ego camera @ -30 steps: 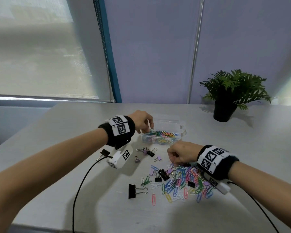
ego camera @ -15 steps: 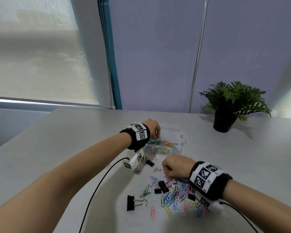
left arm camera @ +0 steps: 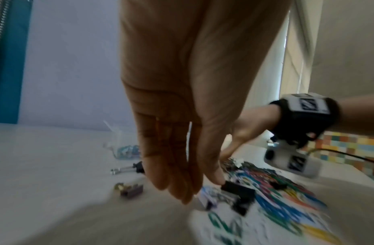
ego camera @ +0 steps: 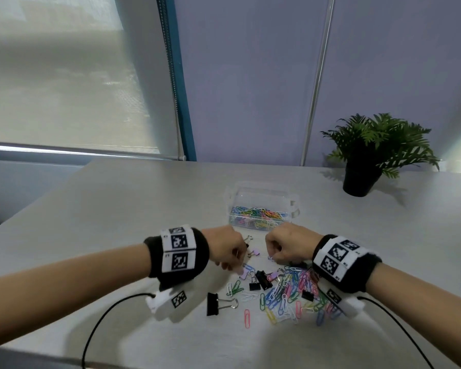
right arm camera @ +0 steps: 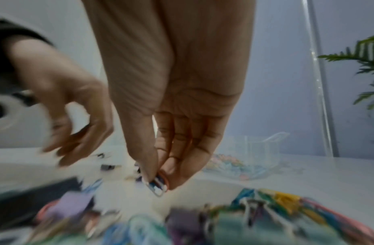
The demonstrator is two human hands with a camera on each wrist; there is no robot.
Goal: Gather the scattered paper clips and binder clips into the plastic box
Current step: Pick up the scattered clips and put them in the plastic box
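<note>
The clear plastic box (ego camera: 261,190) stands mid-table with colourful paper clips inside; it shows blurred in the right wrist view as the box (right arm camera: 263,149). A pile of coloured paper clips (ego camera: 290,291) and small binder clips lies in front of it. My right hand (ego camera: 273,258) hovers at the pile's far edge. In the right wrist view my right hand (right arm camera: 161,180) pinches a few paper clips (right arm camera: 159,185) between thumb and fingers. My left hand (ego camera: 234,267) reaches down over a purple binder clip (ego camera: 242,274). The left wrist view shows my left hand (left arm camera: 198,187) with fairly straight fingers and nothing in it.
A large black binder clip (ego camera: 213,303) and a red paper clip (ego camera: 247,318) lie apart, nearer me. A potted plant (ego camera: 362,166) stands at the back right. Cables run from both wrist cameras across the table's near part.
My left hand has come back from the box to the scattered clips just left of the pile. My right hand stays at the pile's far edge with its fingers pinched.
</note>
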